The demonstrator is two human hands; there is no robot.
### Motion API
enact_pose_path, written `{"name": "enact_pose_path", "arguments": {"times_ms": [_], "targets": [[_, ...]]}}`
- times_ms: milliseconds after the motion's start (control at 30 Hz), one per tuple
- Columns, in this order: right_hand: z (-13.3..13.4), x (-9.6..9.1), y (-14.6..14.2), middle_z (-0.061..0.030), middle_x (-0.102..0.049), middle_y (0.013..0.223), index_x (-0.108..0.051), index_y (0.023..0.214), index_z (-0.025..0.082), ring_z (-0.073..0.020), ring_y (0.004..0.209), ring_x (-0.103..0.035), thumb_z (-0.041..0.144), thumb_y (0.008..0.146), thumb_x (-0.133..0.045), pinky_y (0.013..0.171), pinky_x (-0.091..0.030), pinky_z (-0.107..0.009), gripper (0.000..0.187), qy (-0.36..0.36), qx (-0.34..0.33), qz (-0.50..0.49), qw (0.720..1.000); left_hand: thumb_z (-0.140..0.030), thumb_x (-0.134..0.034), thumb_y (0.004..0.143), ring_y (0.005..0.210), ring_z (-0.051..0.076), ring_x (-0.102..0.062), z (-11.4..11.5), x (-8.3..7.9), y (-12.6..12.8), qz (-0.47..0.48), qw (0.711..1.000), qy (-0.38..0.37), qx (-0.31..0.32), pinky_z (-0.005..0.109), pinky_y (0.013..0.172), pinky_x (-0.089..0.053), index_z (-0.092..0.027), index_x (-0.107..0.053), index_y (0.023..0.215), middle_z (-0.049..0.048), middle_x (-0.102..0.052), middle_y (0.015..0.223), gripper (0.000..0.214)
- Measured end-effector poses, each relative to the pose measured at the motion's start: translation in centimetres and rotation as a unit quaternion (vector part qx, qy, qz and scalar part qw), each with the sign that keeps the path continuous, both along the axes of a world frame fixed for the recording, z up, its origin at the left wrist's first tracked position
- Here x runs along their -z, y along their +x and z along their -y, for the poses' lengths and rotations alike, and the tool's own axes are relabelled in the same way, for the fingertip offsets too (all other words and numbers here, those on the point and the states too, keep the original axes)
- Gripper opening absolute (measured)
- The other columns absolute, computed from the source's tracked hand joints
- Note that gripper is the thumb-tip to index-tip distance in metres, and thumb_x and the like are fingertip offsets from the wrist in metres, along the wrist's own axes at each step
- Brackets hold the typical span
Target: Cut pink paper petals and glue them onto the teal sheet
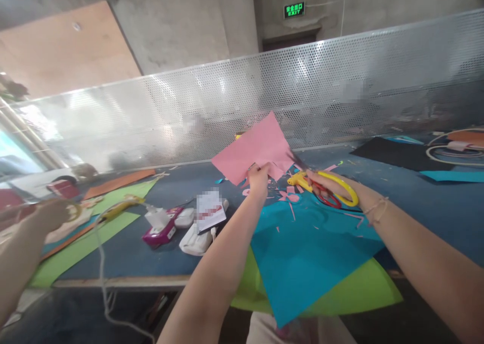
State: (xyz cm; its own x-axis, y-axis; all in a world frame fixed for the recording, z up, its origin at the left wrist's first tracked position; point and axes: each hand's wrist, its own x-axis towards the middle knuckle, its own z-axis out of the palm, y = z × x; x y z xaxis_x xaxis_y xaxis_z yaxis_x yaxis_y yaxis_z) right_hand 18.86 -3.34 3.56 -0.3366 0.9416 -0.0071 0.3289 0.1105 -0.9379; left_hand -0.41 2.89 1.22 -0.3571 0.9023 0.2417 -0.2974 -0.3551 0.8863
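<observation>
A: Where is the flat, straight-edged pink paper sheet point(255, 145) held?

B: It is held tilted above the far middle of the dark blue surface point(113, 255). Its near edge is pinched by the grip of the left hand point(259, 178), with thumb and fingers clamped on the paper.

A: What is held on the right?

B: The looped red-and-yellow handles of the metal scissors point(348, 186) are enclosed by the grip of the right hand point(318, 178). The dark blades are directed at the right edge of the pink sheet; they are blurred, so whether they are parted cannot be told.

A: What is seen nearby?

B: Small pink paper scraps point(292, 197) are scattered below the sheet. A large blue paper sheet point(317, 255) is laid nearer, over a lime-green sheet point(363, 288) that is let hang past the near edge. A black sheet point(397, 155) is placed far right.

A: And on the left?

B: A purple-and-white power strip point(161, 233) is set near a phone point(209, 213) with an obscured screen. Farther left, a co-worker's hand point(58, 214) is blurred; its hold cannot be made out.
</observation>
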Motion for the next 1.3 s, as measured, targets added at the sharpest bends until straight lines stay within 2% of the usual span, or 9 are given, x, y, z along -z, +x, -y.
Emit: {"name": "enact_pose_path", "arguments": {"times_ms": [100,233,333,467,567,700,800,967,1300], "targets": [[-1.1,-0.4,1.0,0.0022,-0.041,0.045,-0.044,0.066,0.016,-0.0041,0.037,-0.032,0.055,0.085,-0.034,0.037,-0.026,-0.017,0.045,-0.033,0.102,-0.156,0.982,-0.016,-0.061,0.058,0.049,0.007,-0.047,0.1,-0.1,0.2,0.013,0.999,-0.002,0.036,0.02,0.053,-0.039,-0.015,-0.053,0.059,-0.0053,-0.048,0.05,0.008],[-2.8,-0.3,3.5,-0.0008,-0.042,0.049,-0.042,0.065,0.016,-0.0049,0.038,-0.035,0.052,0.088,-0.026,0.037,-0.03,-0.017,0.046,-0.155,0.189,-0.364,0.899,-0.014,-0.061,0.056,0.051,0.009,-0.051,0.2,-0.1,0.4,0.026,0.998,-0.024,0.051,0.021,0.052,-0.039,-0.015,-0.056,0.061,-0.0018,-0.055,0.055,0.007],[-4.0,0.6,4.9,0.0,-0.039,0.047,-0.04,0.063,0.019,-0.0064,0.037,-0.034,0.047,0.089,-0.025,0.035,-0.031,-0.018,0.041,-0.152,0.271,-0.406,0.86,-0.012,-0.062,0.056,0.052,0.01,-0.053,0.5,-0.2,0.6,0.057,0.995,-0.05,0.064,0.022,0.052,-0.041,-0.014,-0.056,0.061,-0.0004,-0.057,0.057,0.008],[-4.8,1.1,5.2,0.0013,-0.036,0.044,-0.038,0.061,0.021,-0.0078,0.037,-0.034,0.042,0.09,-0.025,0.033,-0.031,-0.018,0.039,-0.099,0.296,-0.402,0.861,-0.014,-0.062,0.057,0.051,0.01,-0.053,0.8,-0.4,0.7,0.085,0.99,-0.061,0.094,0.023,0.053,-0.043,-0.014,-0.055,0.061,-0.0002,-0.057,0.057,0.008],[-4.3,0.7,4.3,0.0023,-0.038,0.047,-0.042,0.062,0.02,-0.0072,0.038,-0.034,0.039,0.088,-0.035,0.037,-0.035,-0.019,0.033,-0.073,0.23,-0.386,0.89,-0.017,-0.064,0.057,0.05,0.009,-0.053,0.8,-0.4,0.6,0.086,0.991,-0.052,0.094,0.023,0.053,-0.043,-0.014,-0.053,0.06,-0.0009,-0.056,0.056,0.012],[-2.3,0.7,2.6,0.003,-0.044,0.055,-0.051,0.075,0.018,-0.0061,0.04,-0.033,0.047,0.082,-0.046,0.038,-0.034,-0.02,0.03,-0.055,-0.038,-0.253,0.965,-0.022,-0.068,0.055,0.047,0.009,-0.051,0.5,-0.4,0.4,0.054,0.995,-0.054,0.068,0.023,0.051,-0.042,-0.014,-0.053,0.057,-0.0019,-0.053,0.05,0.017],[-0.9,1.3,1.5,0.0032,-0.045,0.057,-0.052,0.077,0.017,-0.0048,0.04,-0.03,0.053,0.08,-0.048,0.036,-0.027,-0.018,0.036,-0.07,-0.13,-0.127,0.981,-0.023,-0.069,0.054,0.047,0.01,-0.052,0.4,-0.4,0.3,0.037,0.996,-0.046,0.073,0.023,0.051,-0.042,-0.012,-0.057,0.06,-0.0004,-0.055,0.052,0.018],[0.0,1.5,0.9,0.0038,-0.042,0.054,-0.051,0.077,0.018,-0.0054,0.042,-0.029,0.058,0.078,-0.046,0.038,-0.023,-0.019,0.04,-0.137,-0.132,-0.058,0.98,-0.021,-0.068,0.055,0.05,0.01,-0.054,0.7,-0.6,0.3,0.041,0.994,-0.027,0.092,0.024,0.055,-0.044,-0.011,-0.059,0.063,0.0004,-0.059,0.056,0.016],[-0.7,1.5,0.9,0.0053,-0.039,0.05,-0.05,0.074,0.018,-0.0047,0.039,-0.026,0.061,0.077,-0.045,0.036,-0.02,-0.02,0.043,-0.147,-0.118,-0.048,0.981,-0.023,-0.069,0.053,0.05,0.01,-0.054,0.6,-0.4,0.3,0.039,0.994,-0.033,0.101,0.024,0.053,-0.043,-0.013,-0.058,0.063,-0.0001,-0.058,0.056,0.018]]}}
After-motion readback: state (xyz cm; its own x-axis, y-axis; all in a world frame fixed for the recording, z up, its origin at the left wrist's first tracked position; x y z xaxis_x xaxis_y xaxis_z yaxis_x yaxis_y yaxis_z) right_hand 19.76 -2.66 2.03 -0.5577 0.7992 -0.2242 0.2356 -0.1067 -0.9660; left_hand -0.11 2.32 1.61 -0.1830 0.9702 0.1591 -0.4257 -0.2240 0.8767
